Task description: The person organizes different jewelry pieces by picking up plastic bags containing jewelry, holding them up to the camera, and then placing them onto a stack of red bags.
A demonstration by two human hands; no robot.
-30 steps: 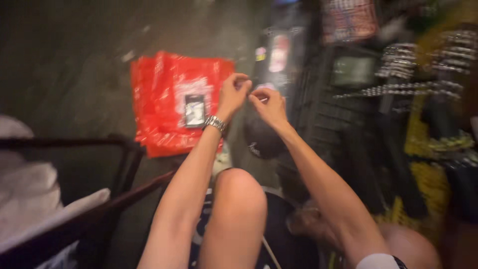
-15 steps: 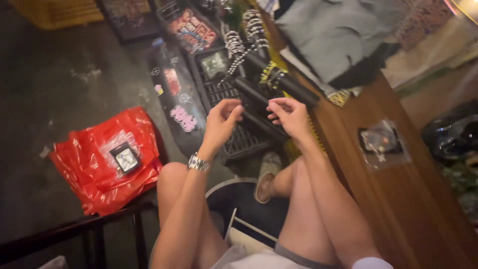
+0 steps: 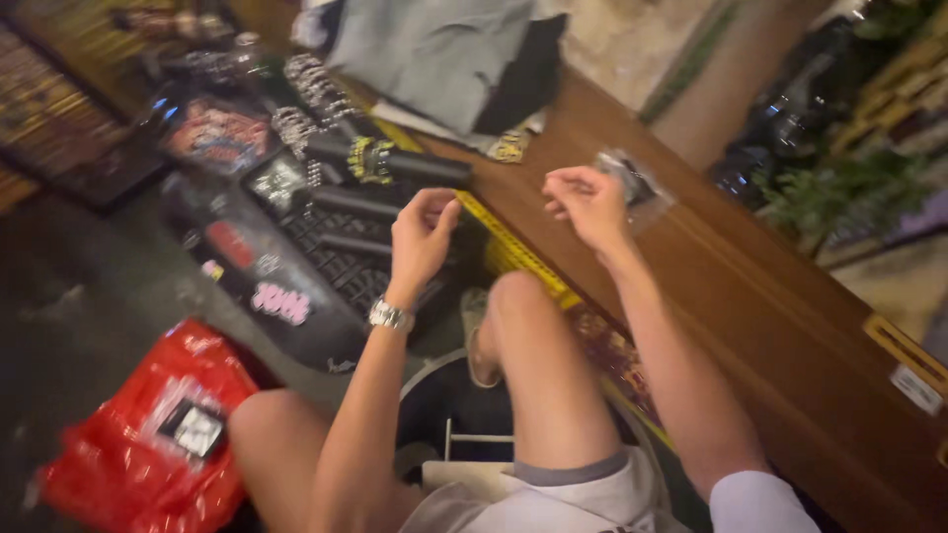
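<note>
Along the near edge of the long brown wooden counter [image 3: 750, 296], a clear plastic packet [image 3: 632, 180] lies touching the right hand [image 3: 590, 204], whose fingers curl narrowly; the left hand [image 3: 420, 237], wearing a metal wristwatch [image 3: 391, 316], pinches nothing discernible.

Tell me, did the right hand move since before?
Yes. The right hand went from over the black racks across to the wooden counter, by the clear packet.

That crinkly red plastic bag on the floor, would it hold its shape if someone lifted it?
Probably not. The crinkled red plastic bag looks thin and wrinkled, so it would likely sag. Its glossy film may feel slippery, and the small dark card lying on it might slide off.
</note>
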